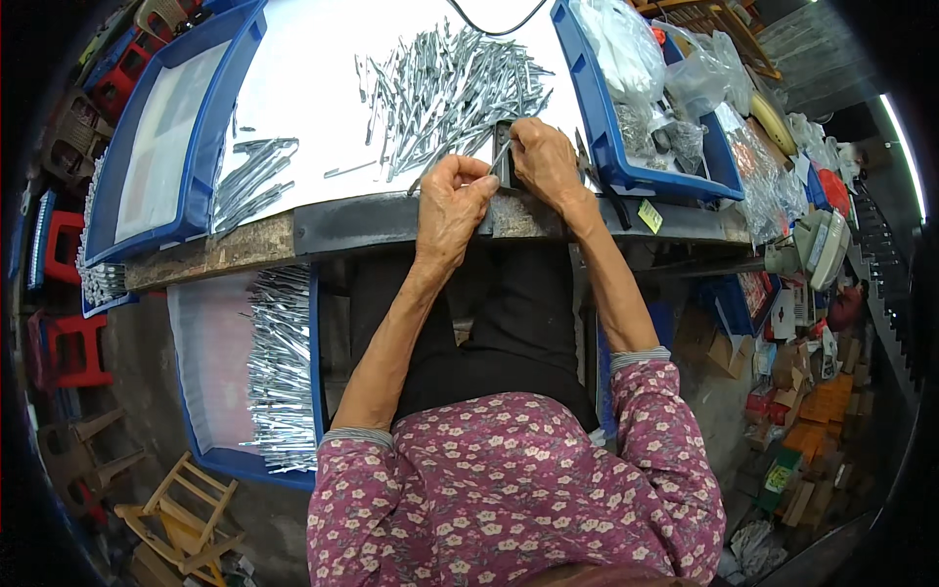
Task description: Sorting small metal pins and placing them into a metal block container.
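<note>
My left hand (455, 207) and my right hand (548, 161) meet over the table's front edge. Between their pinched fingers runs a slender silver metal piece (501, 157), tilted, with its ends partly hidden by the fingertips. Just beneath the right fingers sits a small dark block or fixture (507, 176) at the edge, mostly covered. Beyond both hands spreads a large heap of slender metal pieces (455, 93) on the white tabletop (313, 59). A smaller bunch of similar pieces (256, 181) lies to the left.
A blue tray (201, 186) with a pale lining stands at the left. Another blue tray (646, 181) at the right holds plastic bags. Below the table, a blue bin (245, 468) contains many metal pieces. A wooden folding stool (186, 519) and red stools (83, 352) stand on the floor.
</note>
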`<control>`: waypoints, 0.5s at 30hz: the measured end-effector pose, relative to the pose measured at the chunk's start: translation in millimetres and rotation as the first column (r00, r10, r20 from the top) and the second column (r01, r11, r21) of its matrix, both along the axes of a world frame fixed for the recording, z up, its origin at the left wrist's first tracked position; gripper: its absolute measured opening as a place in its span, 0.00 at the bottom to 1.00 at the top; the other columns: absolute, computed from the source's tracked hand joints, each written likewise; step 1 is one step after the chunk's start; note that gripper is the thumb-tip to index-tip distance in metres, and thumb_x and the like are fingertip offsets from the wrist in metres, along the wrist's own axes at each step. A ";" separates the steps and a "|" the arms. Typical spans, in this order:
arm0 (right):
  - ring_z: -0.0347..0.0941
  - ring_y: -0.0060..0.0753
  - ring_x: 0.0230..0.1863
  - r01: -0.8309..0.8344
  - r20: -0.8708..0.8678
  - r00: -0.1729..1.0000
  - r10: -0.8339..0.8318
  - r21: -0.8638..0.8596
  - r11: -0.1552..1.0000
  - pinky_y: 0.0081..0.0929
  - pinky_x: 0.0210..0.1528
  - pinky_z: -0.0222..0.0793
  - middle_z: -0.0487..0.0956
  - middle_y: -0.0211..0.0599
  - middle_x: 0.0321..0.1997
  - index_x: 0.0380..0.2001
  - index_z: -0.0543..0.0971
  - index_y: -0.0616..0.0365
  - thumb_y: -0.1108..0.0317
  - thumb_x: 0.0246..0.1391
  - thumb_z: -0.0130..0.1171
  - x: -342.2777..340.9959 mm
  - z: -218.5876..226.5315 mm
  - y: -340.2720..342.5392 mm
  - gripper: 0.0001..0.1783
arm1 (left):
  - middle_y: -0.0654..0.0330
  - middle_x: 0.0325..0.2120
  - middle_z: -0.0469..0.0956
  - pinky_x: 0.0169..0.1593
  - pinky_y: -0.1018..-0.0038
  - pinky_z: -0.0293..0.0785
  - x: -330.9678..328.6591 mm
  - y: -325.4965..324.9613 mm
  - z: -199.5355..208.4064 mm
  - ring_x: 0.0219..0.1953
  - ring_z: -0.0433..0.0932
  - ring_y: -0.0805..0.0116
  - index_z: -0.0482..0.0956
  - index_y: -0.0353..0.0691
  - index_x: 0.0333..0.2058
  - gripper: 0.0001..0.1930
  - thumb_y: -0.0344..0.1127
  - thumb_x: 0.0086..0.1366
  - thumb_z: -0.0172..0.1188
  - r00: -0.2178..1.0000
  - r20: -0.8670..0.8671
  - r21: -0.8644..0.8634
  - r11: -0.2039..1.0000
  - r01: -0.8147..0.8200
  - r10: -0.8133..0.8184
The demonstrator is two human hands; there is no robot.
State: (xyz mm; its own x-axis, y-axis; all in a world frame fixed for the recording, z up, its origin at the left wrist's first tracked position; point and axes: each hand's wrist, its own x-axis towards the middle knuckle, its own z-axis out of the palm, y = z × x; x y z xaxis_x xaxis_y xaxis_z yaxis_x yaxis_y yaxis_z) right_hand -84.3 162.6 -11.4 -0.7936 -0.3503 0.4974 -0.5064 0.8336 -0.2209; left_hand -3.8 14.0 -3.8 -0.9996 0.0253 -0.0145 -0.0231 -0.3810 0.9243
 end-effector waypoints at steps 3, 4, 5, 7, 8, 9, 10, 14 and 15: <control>0.70 0.51 0.27 -0.041 0.064 0.997 0.037 0.071 0.997 0.39 0.29 0.64 0.73 0.48 0.22 0.20 0.70 0.63 0.76 0.40 0.51 -6.9 5.3 -0.6 0.02 | 0.66 0.17 0.69 0.16 0.87 0.56 1.3 0.4 0.7 0.15 0.63 0.84 0.71 0.32 0.31 0.06 0.27 0.55 0.56 0.999 0.012 -0.063 0.998 -0.030 0.031; 0.70 0.52 0.26 -0.064 0.112 0.992 0.053 0.094 0.994 0.40 0.28 0.64 0.72 0.49 0.21 0.20 0.69 0.63 0.76 0.39 0.51 -9.6 6.5 0.9 0.02 | 0.66 0.17 0.69 0.16 0.87 0.56 1.0 0.9 -2.0 0.15 0.63 0.84 0.71 0.32 0.31 0.06 0.26 0.55 0.56 1.000 -0.001 -0.071 0.997 -0.030 0.030; 0.69 0.53 0.24 -0.088 0.160 0.985 0.069 0.116 0.989 0.41 0.27 0.64 0.72 0.50 0.20 0.20 0.68 0.63 0.76 0.38 0.51 -11.0 7.5 2.7 0.03 | 0.65 0.17 0.70 0.16 0.87 0.56 0.9 1.0 -3.3 0.15 0.63 0.84 0.71 0.32 0.31 0.06 0.26 0.55 0.56 0.999 -0.015 -0.080 0.996 -0.030 0.029; 0.69 0.54 0.24 -0.133 0.114 0.985 0.126 0.057 0.990 0.41 0.27 0.64 0.71 0.50 0.19 0.20 0.67 0.63 0.76 0.38 0.51 -9.8 6.0 7.2 0.03 | 0.65 0.16 0.69 0.17 0.86 0.58 2.1 1.0 -2.4 0.15 0.64 0.83 0.71 0.31 0.29 0.04 0.25 0.54 0.55 0.999 -0.018 -0.077 0.996 -0.042 0.041; 0.68 0.54 0.24 -0.178 0.066 0.982 0.177 0.000 0.984 0.41 0.26 0.63 0.70 0.50 0.18 0.20 0.66 0.63 0.76 0.38 0.51 -8.9 5.2 9.7 0.04 | 0.65 0.16 0.69 0.18 0.85 0.60 2.7 1.1 -2.1 0.16 0.65 0.83 0.71 0.30 0.27 0.03 0.24 0.53 0.55 0.999 -0.019 -0.074 0.996 -0.051 0.050; 0.68 0.55 0.23 -0.161 0.109 0.982 0.154 0.050 0.986 0.41 0.25 0.62 0.69 0.50 0.17 0.20 0.65 0.63 0.76 0.38 0.51 -6.8 7.4 10.9 0.06 | 0.65 0.16 0.69 0.18 0.85 0.60 3.2 1.3 -2.4 0.16 0.65 0.83 0.71 0.30 0.27 0.03 0.24 0.53 0.55 0.999 -0.020 -0.074 0.996 -0.052 0.051; 0.68 0.55 0.23 -0.161 0.109 0.982 0.155 0.050 0.986 0.41 0.25 0.62 0.69 0.50 0.17 0.20 0.65 0.63 0.76 0.38 0.51 -6.1 6.8 10.9 0.06 | 0.64 0.16 0.70 0.19 0.85 0.61 3.7 1.5 -3.2 0.16 0.65 0.83 0.71 0.30 0.27 0.03 0.25 0.54 0.54 0.997 -0.024 -0.089 0.994 -0.069 0.067; 0.66 0.55 0.22 -0.194 0.049 0.980 0.192 0.045 0.980 0.42 0.24 0.61 0.68 0.50 0.17 0.20 0.63 0.63 0.75 0.38 0.52 -4.5 2.9 12.9 0.08 | 0.64 0.16 0.72 0.19 0.84 0.61 5.5 3.0 -2.6 0.17 0.67 0.83 0.71 0.31 0.29 0.03 0.26 0.56 0.52 0.996 -0.047 -0.128 0.988 -0.085 0.080; 0.66 0.55 0.22 -0.199 0.032 0.980 0.198 0.044 0.979 0.43 0.24 0.60 0.68 0.50 0.18 0.19 0.63 0.63 0.75 0.38 0.52 -3.8 3.3 11.7 0.08 | 0.64 0.16 0.72 0.19 0.84 0.61 6.3 2.2 -2.8 0.17 0.67 0.83 0.71 0.31 0.29 0.03 0.26 0.56 0.52 0.996 -0.047 -0.128 0.988 -0.087 0.082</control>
